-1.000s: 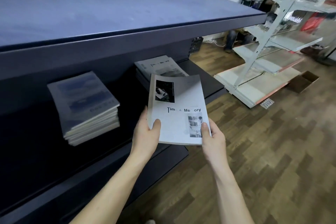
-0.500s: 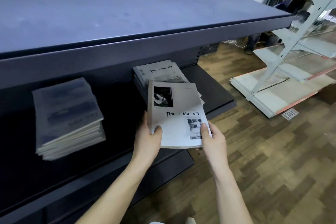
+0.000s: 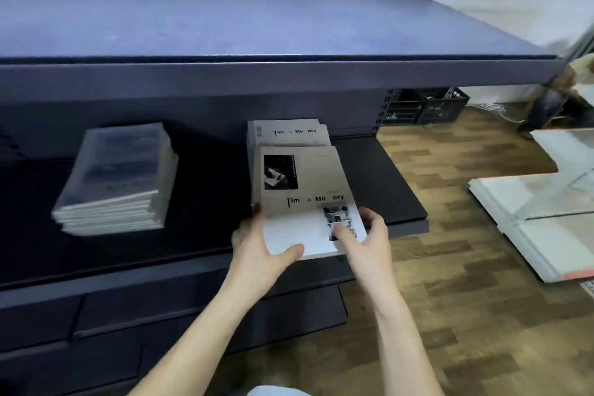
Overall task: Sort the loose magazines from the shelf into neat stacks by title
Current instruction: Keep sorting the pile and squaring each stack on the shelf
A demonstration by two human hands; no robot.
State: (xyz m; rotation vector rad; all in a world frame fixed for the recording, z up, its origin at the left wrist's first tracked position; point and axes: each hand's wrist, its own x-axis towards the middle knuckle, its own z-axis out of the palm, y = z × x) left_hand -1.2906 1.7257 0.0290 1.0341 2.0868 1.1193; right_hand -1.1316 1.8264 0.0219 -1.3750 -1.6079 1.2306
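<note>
A white "Time & Memory" magazine (image 3: 299, 183) lies over the near part of a stack of the same title (image 3: 289, 132) on the dark middle shelf (image 3: 395, 190). My left hand (image 3: 260, 244) grips its near left corner, thumb on the cover. My right hand (image 3: 366, 235) pinches its near right corner, thumb on the cover's small photo. A second stack of blue-grey magazines (image 3: 115, 177) sits to the left on the same shelf, apart from the first.
A bare dark shelf board (image 3: 257, 26) overhangs just above the stacks. Black crates (image 3: 424, 106) stand on the wood floor behind the unit. White shelf panels (image 3: 530, 202) lie on the floor at the right.
Both hands have carried the magazine forward and down from mid-air onto the matching stack. The view has swung left and closer to the shelf.
</note>
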